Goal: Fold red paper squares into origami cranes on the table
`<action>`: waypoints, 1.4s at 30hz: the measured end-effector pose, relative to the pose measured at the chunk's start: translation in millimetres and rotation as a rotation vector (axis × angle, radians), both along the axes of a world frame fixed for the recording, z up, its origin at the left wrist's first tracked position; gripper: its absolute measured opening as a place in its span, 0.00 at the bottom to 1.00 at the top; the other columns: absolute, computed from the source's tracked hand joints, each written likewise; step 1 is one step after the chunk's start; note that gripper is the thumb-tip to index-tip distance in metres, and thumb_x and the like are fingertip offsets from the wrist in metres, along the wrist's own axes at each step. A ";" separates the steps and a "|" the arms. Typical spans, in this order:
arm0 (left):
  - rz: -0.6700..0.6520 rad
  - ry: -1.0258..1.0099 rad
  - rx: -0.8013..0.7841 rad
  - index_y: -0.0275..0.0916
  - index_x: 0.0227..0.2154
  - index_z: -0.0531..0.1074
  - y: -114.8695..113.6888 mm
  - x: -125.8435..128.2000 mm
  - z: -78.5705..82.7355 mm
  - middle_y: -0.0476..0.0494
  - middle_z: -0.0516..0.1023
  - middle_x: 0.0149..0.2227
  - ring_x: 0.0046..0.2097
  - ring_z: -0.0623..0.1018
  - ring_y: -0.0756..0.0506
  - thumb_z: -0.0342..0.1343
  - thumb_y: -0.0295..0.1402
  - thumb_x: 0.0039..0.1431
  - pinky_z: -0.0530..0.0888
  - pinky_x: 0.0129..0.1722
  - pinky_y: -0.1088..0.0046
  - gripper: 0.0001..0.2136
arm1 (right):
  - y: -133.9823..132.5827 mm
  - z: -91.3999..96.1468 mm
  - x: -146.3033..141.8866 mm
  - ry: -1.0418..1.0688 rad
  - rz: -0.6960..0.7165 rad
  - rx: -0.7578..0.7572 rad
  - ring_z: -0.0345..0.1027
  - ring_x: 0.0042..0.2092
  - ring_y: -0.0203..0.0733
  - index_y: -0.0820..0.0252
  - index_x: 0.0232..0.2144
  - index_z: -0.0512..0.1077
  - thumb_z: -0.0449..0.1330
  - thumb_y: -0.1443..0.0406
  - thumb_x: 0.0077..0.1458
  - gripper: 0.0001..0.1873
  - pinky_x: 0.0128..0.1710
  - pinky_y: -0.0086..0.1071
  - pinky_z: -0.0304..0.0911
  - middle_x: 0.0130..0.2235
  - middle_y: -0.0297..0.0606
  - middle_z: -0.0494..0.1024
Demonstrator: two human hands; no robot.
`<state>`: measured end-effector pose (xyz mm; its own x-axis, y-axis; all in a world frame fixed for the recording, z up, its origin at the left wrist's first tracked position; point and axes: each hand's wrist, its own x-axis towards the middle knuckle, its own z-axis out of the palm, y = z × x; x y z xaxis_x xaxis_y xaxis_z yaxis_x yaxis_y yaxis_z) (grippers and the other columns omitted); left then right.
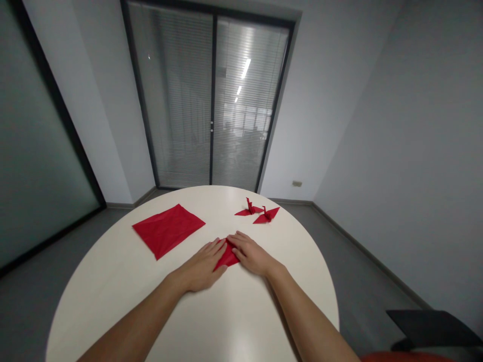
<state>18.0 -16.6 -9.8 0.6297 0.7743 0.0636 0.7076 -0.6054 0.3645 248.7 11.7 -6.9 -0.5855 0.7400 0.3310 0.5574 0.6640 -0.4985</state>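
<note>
A folded piece of red paper [228,255] lies on the white round table, partly covered by both hands. My left hand [204,264] rests flat over its left side, fingers stretched out and the thumb along the near edge. Across the paper's upper right part lies my right hand [251,252], its fingers extended and pressing down. The fingertips of the two hands come close together near the paper's far edge. How the covered parts are folded is hidden.
Red paper sheets [168,230] lie at the far left of the table [234,322]. Two folded red paper cranes, one [249,208] beside the other [267,215], stand at the far right. A dark chair armrest [433,327] shows at lower right.
</note>
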 end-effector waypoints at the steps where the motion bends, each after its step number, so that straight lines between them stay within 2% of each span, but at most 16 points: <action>1: -0.014 -0.007 -0.001 0.38 0.69 0.50 0.0 0.6 0.1 0.38 0.47 0.71 0.72 0.47 0.42 0.38 0.48 0.71 0.48 0.70 0.60 0.30 | 0.5 -2.9 0.8 -0.013 0.004 -0.025 0.53 0.68 0.53 0.57 0.63 0.65 0.53 0.64 0.65 0.25 0.67 0.52 0.50 0.64 0.44 0.67; 3: -0.017 0.007 -0.009 0.38 0.69 0.50 0.3 2.3 -0.1 0.39 0.47 0.72 0.72 0.47 0.43 0.35 0.47 0.72 0.48 0.70 0.60 0.29 | 0.7 -6.5 1.5 -0.026 -0.010 -0.068 0.50 0.69 0.56 0.56 0.64 0.64 0.54 0.62 0.64 0.26 0.67 0.54 0.47 0.65 0.44 0.65; 6: 0.054 0.101 -0.003 0.34 0.69 0.49 0.3 6.0 -1.4 0.36 0.45 0.72 0.72 0.45 0.41 0.31 0.44 0.72 0.47 0.69 0.56 0.29 | -0.9 -4.6 0.9 -0.074 -0.058 -0.124 0.43 0.71 0.58 0.53 0.66 0.61 0.54 0.60 0.65 0.28 0.68 0.58 0.41 0.67 0.41 0.61; 10: 0.148 0.210 0.050 0.28 0.69 0.49 -1.6 9.5 -2.9 0.31 0.42 0.71 0.72 0.44 0.36 0.31 0.45 0.71 0.46 0.69 0.51 0.31 | -5.1 6.7 -2.0 -0.269 -0.073 -0.214 0.34 0.72 0.60 0.55 0.70 0.51 0.45 0.55 0.68 0.31 0.69 0.58 0.36 0.71 0.37 0.50; 14: 0.130 0.233 0.061 0.30 0.69 0.49 -3.9 8.9 1.0 0.33 0.44 0.71 0.72 0.45 0.37 0.31 0.44 0.71 0.46 0.69 0.53 0.31 | -9.6 14.9 -5.5 -0.367 -0.113 -0.223 0.30 0.72 0.59 0.58 0.71 0.47 0.40 0.55 0.69 0.32 0.69 0.57 0.33 0.72 0.36 0.46; 18: 0.066 0.198 0.068 0.34 0.69 0.49 -3.4 6.7 7.4 0.38 0.47 0.71 0.72 0.45 0.39 0.31 0.43 0.71 0.44 0.69 0.53 0.29 | -13.1 18.4 -8.1 -0.371 -0.096 -0.165 0.29 0.73 0.55 0.59 0.70 0.48 0.40 0.54 0.69 0.32 0.70 0.54 0.29 0.72 0.40 0.47; 21: 0.039 0.166 0.057 0.36 0.70 0.49 -0.3 4.0 7.7 0.40 0.47 0.71 0.72 0.46 0.40 0.32 0.41 0.72 0.45 0.69 0.52 0.27 | -13.9 17.7 -7.6 -0.389 -0.084 -0.203 0.28 0.73 0.56 0.59 0.71 0.46 0.40 0.52 0.69 0.33 0.70 0.55 0.30 0.72 0.39 0.44; 25: 0.099 0.149 0.054 0.36 0.69 0.51 5.2 -2.9 1.4 0.39 0.48 0.71 0.72 0.48 0.38 0.34 0.41 0.72 0.46 0.69 0.49 0.27 | -11.5 12.5 -3.4 -0.393 -0.138 -0.222 0.27 0.72 0.58 0.60 0.71 0.46 0.39 0.53 0.69 0.33 0.69 0.56 0.32 0.72 0.38 0.44; 29: 0.109 0.118 0.057 0.36 0.68 0.53 10.4 -10.4 -3.5 0.37 0.48 0.71 0.72 0.49 0.38 0.35 0.42 0.72 0.47 0.69 0.51 0.27 | -7.0 9.7 0.8 -0.364 -0.131 -0.144 0.29 0.72 0.58 0.61 0.69 0.51 0.43 0.56 0.69 0.31 0.69 0.56 0.34 0.71 0.41 0.48; 32: 0.102 0.060 0.101 0.38 0.66 0.58 14.4 -13.0 -3.9 0.38 0.54 0.70 0.71 0.54 0.38 0.40 0.41 0.71 0.51 0.68 0.52 0.25 | -3.5 9.3 2.6 -0.337 -0.038 -0.106 0.32 0.72 0.57 0.55 0.68 0.57 0.45 0.58 0.68 0.28 0.69 0.56 0.34 0.71 0.40 0.51; 34: 0.118 0.001 0.165 0.40 0.64 0.64 16.7 -13.5 -3.1 0.39 0.61 0.68 0.68 0.60 0.39 0.43 0.38 0.70 0.55 0.67 0.53 0.22 | -1.7 8.2 3.9 -0.334 0.006 -0.134 0.34 0.72 0.57 0.53 0.68 0.56 0.46 0.57 0.68 0.29 0.69 0.56 0.36 0.71 0.40 0.51; 37: 0.107 -0.064 0.211 0.42 0.59 0.70 18.5 -13.7 -2.5 0.41 0.72 0.61 0.62 0.70 0.41 0.45 0.33 0.69 0.61 0.64 0.57 0.19 | 0.4 5.2 6.6 -0.327 -0.008 -0.169 0.36 0.72 0.59 0.55 0.69 0.54 0.47 0.53 0.68 0.31 0.68 0.56 0.39 0.70 0.43 0.52; 39: 0.066 -0.073 0.196 0.42 0.58 0.71 18.6 -14.3 -4.5 0.42 0.74 0.60 0.60 0.72 0.42 0.45 0.34 0.69 0.63 0.62 0.59 0.19 | 1.9 3.2 8.8 -0.322 -0.038 -0.163 0.37 0.72 0.61 0.55 0.68 0.57 0.46 0.52 0.68 0.30 0.68 0.57 0.40 0.70 0.43 0.53; 42: 0.038 -0.061 0.180 0.42 0.60 0.69 18.3 -15.8 -10.3 0.41 0.69 0.63 0.64 0.67 0.39 0.44 0.36 0.70 0.60 0.64 0.55 0.20 | 3.5 1.5 11.2 -0.322 -0.079 -0.147 0.40 0.71 0.62 0.56 0.67 0.59 0.46 0.55 0.68 0.29 0.67 0.58 0.42 0.70 0.44 0.55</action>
<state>2.3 1.8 -20.1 0.5906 0.7703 0.2403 0.7110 -0.6376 0.2963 259.9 15.3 -5.4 -0.5812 0.8134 0.0257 0.7482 0.5466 -0.3760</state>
